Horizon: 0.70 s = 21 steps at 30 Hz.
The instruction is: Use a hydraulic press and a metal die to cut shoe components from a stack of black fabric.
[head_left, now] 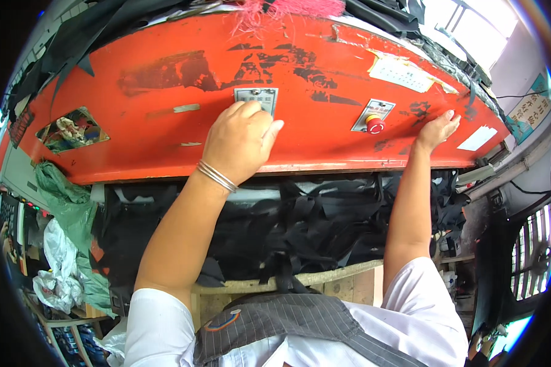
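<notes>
My left hand (236,140), with silver bangles at its wrist, is closed against a small metal control plate (267,96) on the red machine front (324,134). Its curled fingers hide the lower part of the plate and whatever they touch there. Farther right, my right hand (436,131) lies against the same red front with fingers stretched out, holding nothing. Between the hands, nearer the right one, a red push button (374,125) with a yellow collar sticks out of a second plate (382,106). Neither hand touches that button.
Black fabric scraps (324,226) lie heaped below the machine front. More black pieces (104,27) and pink strands (288,11) rest on its top. Green sheeting (70,202) and clear plastic bags (58,269) hang at the left. A black fan-like thing (532,251) stands at the right.
</notes>
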{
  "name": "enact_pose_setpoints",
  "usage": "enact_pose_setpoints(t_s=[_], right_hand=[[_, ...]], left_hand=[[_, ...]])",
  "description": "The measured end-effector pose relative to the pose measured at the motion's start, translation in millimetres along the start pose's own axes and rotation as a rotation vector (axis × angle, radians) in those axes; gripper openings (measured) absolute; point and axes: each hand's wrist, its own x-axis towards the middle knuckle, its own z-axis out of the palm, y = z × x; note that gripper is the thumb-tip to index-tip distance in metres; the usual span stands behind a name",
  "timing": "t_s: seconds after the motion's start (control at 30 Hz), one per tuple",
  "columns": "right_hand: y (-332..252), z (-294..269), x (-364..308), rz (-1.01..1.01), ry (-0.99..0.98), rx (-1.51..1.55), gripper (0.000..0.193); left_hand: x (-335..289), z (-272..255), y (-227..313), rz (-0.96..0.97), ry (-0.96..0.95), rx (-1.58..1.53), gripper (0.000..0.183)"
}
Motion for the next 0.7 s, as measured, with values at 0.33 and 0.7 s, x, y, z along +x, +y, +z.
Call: enact_pose_setpoints(t_s=[0.33,0.7], right_hand=[[-48.2,-196.6,-191.0,-0.819,-1.476,0.376,0.046],[-75.1,-211.7,-277.3,-0.710,-1.491,-0.104,0.040]], left_hand=[[-207.7,-49.5,57.4,-0.586,-0.664,-0.139,0.027],[-247.2,-35.7,81.3,-0.543,-0.500,0.128,0.033]])
